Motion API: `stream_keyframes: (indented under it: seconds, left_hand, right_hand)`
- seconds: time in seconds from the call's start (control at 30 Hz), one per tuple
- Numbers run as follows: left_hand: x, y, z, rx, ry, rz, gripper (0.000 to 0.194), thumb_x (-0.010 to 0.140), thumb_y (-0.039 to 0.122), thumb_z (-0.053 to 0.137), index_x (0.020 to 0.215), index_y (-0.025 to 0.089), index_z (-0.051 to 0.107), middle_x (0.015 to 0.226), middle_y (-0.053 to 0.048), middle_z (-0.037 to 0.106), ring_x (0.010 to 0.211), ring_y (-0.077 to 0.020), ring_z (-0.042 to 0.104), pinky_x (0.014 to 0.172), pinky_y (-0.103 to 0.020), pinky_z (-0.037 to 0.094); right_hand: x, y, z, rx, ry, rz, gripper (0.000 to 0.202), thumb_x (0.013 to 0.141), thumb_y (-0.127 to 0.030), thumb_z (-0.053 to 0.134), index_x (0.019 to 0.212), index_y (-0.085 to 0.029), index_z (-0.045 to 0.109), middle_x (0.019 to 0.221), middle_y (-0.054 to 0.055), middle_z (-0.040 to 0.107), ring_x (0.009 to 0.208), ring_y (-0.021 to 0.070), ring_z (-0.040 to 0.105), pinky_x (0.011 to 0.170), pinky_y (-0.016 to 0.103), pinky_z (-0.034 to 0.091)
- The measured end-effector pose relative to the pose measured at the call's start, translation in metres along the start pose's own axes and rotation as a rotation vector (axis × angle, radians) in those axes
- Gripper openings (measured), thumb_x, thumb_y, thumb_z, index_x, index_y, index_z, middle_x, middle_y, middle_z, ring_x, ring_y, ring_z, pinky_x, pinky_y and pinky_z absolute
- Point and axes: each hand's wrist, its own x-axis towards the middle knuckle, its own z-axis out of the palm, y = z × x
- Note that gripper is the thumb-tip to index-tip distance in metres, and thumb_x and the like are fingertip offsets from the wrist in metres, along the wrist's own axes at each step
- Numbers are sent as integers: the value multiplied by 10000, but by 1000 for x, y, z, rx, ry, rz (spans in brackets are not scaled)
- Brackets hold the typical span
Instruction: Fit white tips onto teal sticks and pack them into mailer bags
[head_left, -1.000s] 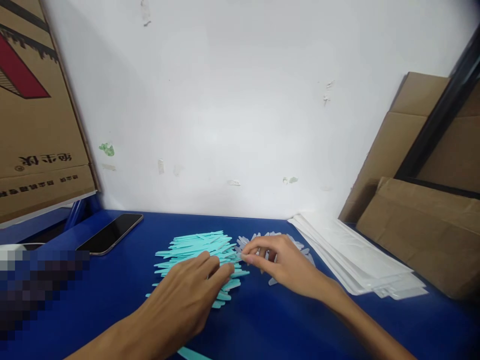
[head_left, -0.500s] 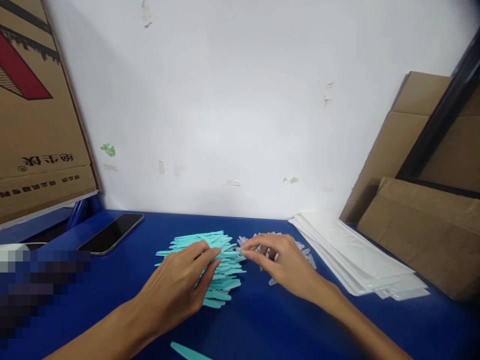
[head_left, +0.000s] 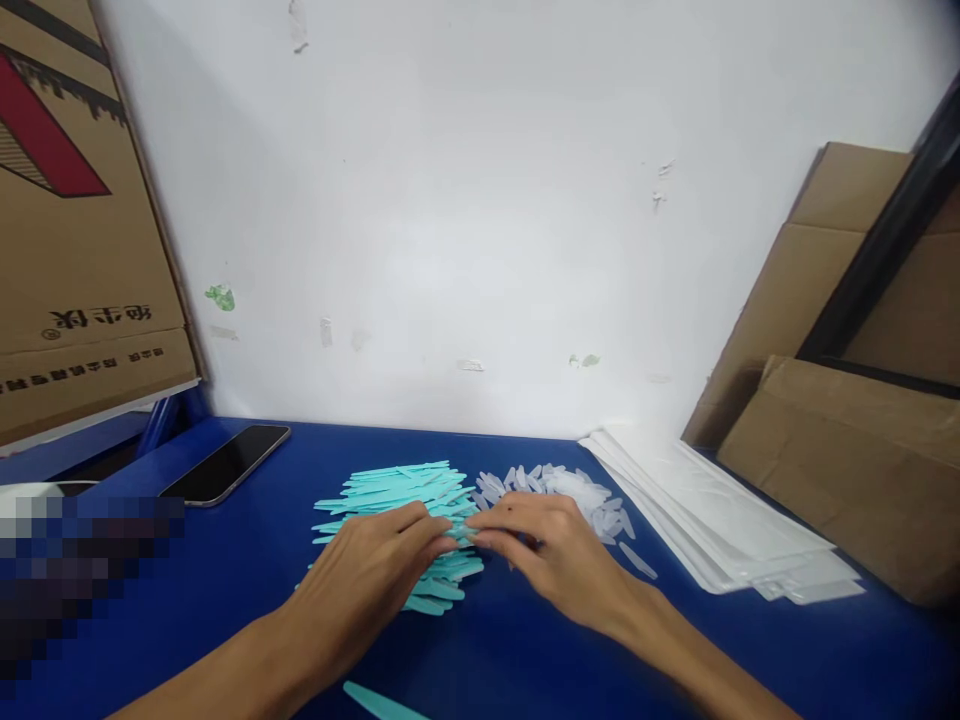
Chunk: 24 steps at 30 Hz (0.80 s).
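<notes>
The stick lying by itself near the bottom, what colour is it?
That stick is turquoise, a light bluish green; the head view shows it best.

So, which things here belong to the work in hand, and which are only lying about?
Seemingly in use:
turquoise pieces, at the left hand
translucent pieces, just beyond the right hand

Seemingly just lying about:
phone
cardboard, at both sides
white sheets, apart from the hands, though their role is unclear

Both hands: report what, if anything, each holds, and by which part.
The left hand and right hand nearly meet in pinching poses at the teal strips; whether they hold anything, or by which part, cannot be told.
</notes>
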Motion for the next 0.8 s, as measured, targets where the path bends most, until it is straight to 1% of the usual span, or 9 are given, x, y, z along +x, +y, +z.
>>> stream_keyframes:
  seconds: [0.1, 0.2, 0.27, 0.4, 0.47, 0.53, 0.63, 0.73, 0.8]
  left_hand:
    - [-1, 2, 1, -28, -7, -6, 536, 1119, 399, 240, 866, 181, 659, 713, -19, 598, 567, -142, 555, 553, -272, 360]
    - [-3, 4, 4, -29, 14, -1, 517, 1121, 382, 244, 897, 186, 667, 717, -16, 595, 552, -141, 525, 536, -286, 319]
    - [-3, 5, 5, -48, -1, -4, 488, 1120, 358, 262, 922, 187, 674, 727, -18, 598, 561, -147, 532, 538, -294, 313]
    - [-4, 11, 3, -133, -107, -5, 354, 1098, 271, 356, 948, 197, 668, 789, -23, 630, 634, -161, 586, 572, -299, 340]
    - [-4, 17, -3, -165, -176, 22, 276, 1074, 249, 419, 937, 213, 655, 811, -13, 644, 670, -164, 601, 597, -304, 354]
    - [-6, 25, -9, -168, -252, 76, 205, 1042, 238, 489, 902, 226, 639, 809, 2, 647, 703, -168, 600, 632, -311, 373]
    - [-8, 37, -15, -156, -365, 164, 172, 992, 223, 600, 821, 225, 616, 848, 9, 659, 816, -172, 608, 713, -302, 413]
    - [-10, 42, -14, -147, -407, 182, 135, 948, 292, 703, 845, 230, 642, 929, 11, 679, 885, -174, 624, 821, -306, 438]
    - [-9, 40, -13, -155, -414, 157, 136, 937, 336, 717, 882, 231, 650, 953, 3, 676, 904, -184, 628, 840, -314, 441]
  right_hand:
    - [-1, -1, 2, 32, 8, 19, 221, 1013, -327, 623, 1106, -262, 812, 821, 36, 772, 686, 169, 667, 671, 290, 516]
    - [-2, -3, 2, 54, -6, 42, 211, 1009, -320, 628, 1090, -284, 820, 769, 19, 750, 661, 160, 645, 646, 282, 493]
    - [-1, -4, 0, 52, -38, 65, 211, 1009, -318, 624, 1074, -288, 822, 750, 8, 737, 646, 149, 634, 636, 276, 480]
    - [2, -9, -13, 41, -194, 145, 198, 971, -365, 666, 963, -257, 831, 735, -5, 733, 623, 132, 617, 596, 257, 446]
    - [4, -10, -22, 19, -257, 156, 285, 978, -403, 644, 839, -225, 817, 686, -4, 721, 601, 129, 606, 560, 254, 410]
    - [6, -9, -29, -17, -227, 147, 408, 1016, -414, 576, 733, -201, 779, 641, -1, 708, 582, 126, 608, 556, 259, 388]
    - [7, -3, -34, -41, -116, 160, 490, 1054, -414, 503, 697, -188, 751, 653, 1, 730, 597, 122, 650, 605, 254, 410]
    - [7, 4, -32, -31, -103, 181, 519, 1064, -438, 478, 700, -186, 749, 637, -1, 728, 588, 125, 668, 624, 249, 429]
    - [6, 7, -30, -50, -122, 186, 528, 1064, -455, 471, 706, -187, 751, 626, 0, 723, 575, 132, 664, 626, 256, 434]
